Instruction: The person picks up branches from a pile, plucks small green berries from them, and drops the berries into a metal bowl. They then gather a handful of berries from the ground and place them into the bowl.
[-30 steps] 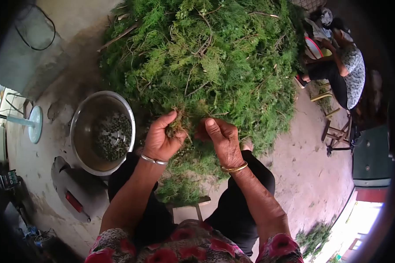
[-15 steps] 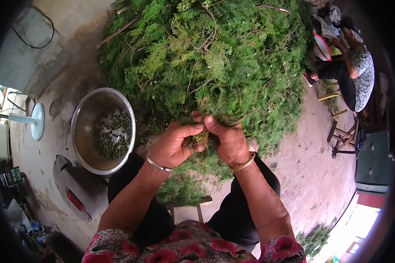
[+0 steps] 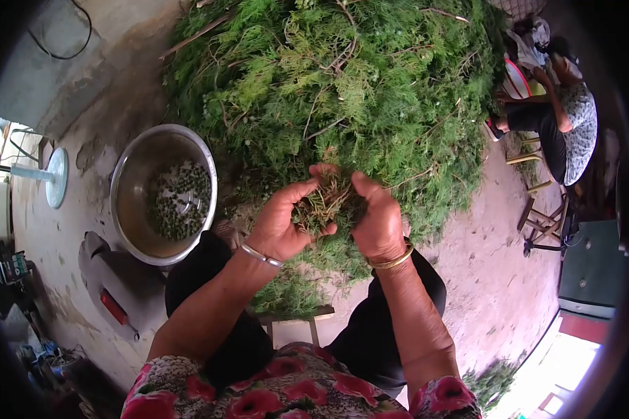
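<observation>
My left hand (image 3: 281, 222) curls around a brownish, dry-looking conifer sprig (image 3: 326, 199), with the thumb on the near side and fingertips showing past it. My right hand (image 3: 377, 218) is just right of the sprig, its fingers bent and mostly turned away from view; what they hold, if anything, is hidden. Both hands are over the near edge of a large heap of green conifer branches (image 3: 370, 105). Left of my hands stands a metal basin (image 3: 129, 188) with many small round green cones (image 3: 178, 202) at its bottom.
At the right another person (image 3: 573, 129) sits by a red-rimmed basin (image 3: 516, 78). A wooden stool (image 3: 544, 220) stands below them. Left are a pale blue fan (image 3: 57, 178) and a grey object with a red part (image 3: 115, 307). Loose green sprigs (image 3: 286, 297) lie between my knees.
My thumbs, close together over the sprig before, have moved apart. The right hand has shifted slightly right, and more of the brown sprig shows in the left hand.
</observation>
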The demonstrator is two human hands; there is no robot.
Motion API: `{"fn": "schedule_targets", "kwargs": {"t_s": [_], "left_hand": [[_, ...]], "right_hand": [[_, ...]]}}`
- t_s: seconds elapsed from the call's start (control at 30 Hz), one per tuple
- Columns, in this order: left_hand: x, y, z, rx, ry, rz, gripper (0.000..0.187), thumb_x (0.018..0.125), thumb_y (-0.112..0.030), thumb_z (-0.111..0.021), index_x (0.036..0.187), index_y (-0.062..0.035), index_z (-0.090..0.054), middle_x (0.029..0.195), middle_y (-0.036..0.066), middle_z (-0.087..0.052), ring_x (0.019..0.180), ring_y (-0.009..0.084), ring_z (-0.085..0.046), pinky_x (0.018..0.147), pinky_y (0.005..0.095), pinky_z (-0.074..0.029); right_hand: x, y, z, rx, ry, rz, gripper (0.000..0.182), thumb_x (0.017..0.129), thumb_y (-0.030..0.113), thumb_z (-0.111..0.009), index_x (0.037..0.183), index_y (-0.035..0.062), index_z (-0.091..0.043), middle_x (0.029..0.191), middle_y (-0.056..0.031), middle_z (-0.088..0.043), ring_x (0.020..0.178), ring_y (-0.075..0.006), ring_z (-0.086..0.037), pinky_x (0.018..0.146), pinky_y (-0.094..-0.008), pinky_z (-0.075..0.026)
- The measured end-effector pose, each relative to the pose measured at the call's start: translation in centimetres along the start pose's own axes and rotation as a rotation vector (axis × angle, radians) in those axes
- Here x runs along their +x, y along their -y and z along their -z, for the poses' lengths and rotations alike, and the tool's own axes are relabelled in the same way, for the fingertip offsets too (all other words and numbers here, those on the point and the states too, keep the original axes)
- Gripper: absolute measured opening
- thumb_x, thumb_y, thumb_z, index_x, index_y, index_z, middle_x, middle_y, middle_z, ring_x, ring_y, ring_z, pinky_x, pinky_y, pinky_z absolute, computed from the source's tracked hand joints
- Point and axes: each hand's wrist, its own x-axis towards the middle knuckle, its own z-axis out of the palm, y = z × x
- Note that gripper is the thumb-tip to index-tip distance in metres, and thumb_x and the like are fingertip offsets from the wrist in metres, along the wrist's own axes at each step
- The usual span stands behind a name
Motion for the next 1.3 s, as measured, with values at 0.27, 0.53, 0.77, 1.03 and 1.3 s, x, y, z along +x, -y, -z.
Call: {"fn": "schedule_targets", "kwargs": {"t_s": [0.27, 0.53, 0.77, 1.03, 1.3], "left_hand": [[-0.3, -1.0, -0.3, -0.053, 0.050, -0.056, 0.028, 0.091, -0.026, -0.051, 0.109, -0.0045, -0.058, 0.102, 0.008, -0.065, 0.086, 0.0212, -0.064, 0.055, 0.0383, -0.053], [-0.4, -1.9, 0.3, 0.037, -0.069, -0.081, 0.025, 0.090, -0.026, -0.055, 0.094, -0.0018, -0.061, 0.090, 0.011, -0.066, 0.076, 0.0231, -0.064, 0.051, 0.0335, -0.050], [-1.0, -1.8, -0.2, 0.031, -0.077, -0.047, 0.021, 0.089, -0.023, -0.057, 0.091, -0.0021, -0.061, 0.084, 0.010, -0.065, 0.071, 0.0242, -0.064, 0.050, 0.0317, -0.049], [-1.1, -1.2, 1.4, 0.123, -0.123, -0.036, 0.014, 0.087, -0.016, -0.057, 0.093, -0.0043, -0.061, 0.083, 0.007, -0.065, 0.064, 0.0166, -0.061, 0.047, 0.0308, -0.046], [-1.2, -1.9, 1.2, 0.035, 0.009, -0.014, 0.016, 0.087, -0.012, -0.056, 0.096, -0.0002, -0.062, 0.093, 0.011, -0.066, 0.081, 0.0206, -0.066, 0.068, 0.0353, -0.054]], "right_hand": [[1.1, 0.0, 1.3, 0.233, 0.074, -0.052, 0.041, 0.089, 0.015, -0.039, 0.122, -0.0076, -0.049, 0.120, -0.0186, -0.056, 0.112, -0.0279, -0.053, 0.099, -0.0395, -0.039], [2.1, -1.4, 3.7, 0.141, -0.266, -0.002, 0.017, 0.086, 0.012, -0.063, 0.102, 0.0074, -0.062, 0.095, -0.0039, -0.065, 0.083, -0.0176, -0.062, 0.071, -0.0341, -0.051], [0.4, -0.9, 2.2, 0.211, -0.252, -0.003, 0.018, 0.083, 0.011, -0.068, 0.100, 0.0075, -0.063, 0.091, -0.0040, -0.066, 0.081, -0.0152, -0.063, 0.067, -0.0302, -0.051], [-1.0, -1.6, 1.3, -0.368, -0.122, 0.126, 0.034, 0.072, -0.005, -0.070, 0.104, 0.0002, -0.061, 0.097, -0.0055, -0.066, 0.086, -0.0146, -0.062, 0.077, -0.0289, -0.049], [-1.7, -2.0, 1.5, 0.152, -0.053, -0.056, 0.021, 0.076, -0.005, -0.060, 0.096, 0.0002, -0.063, 0.094, -0.0051, -0.065, 0.082, -0.0107, -0.059, 0.071, -0.0259, -0.045]]}}
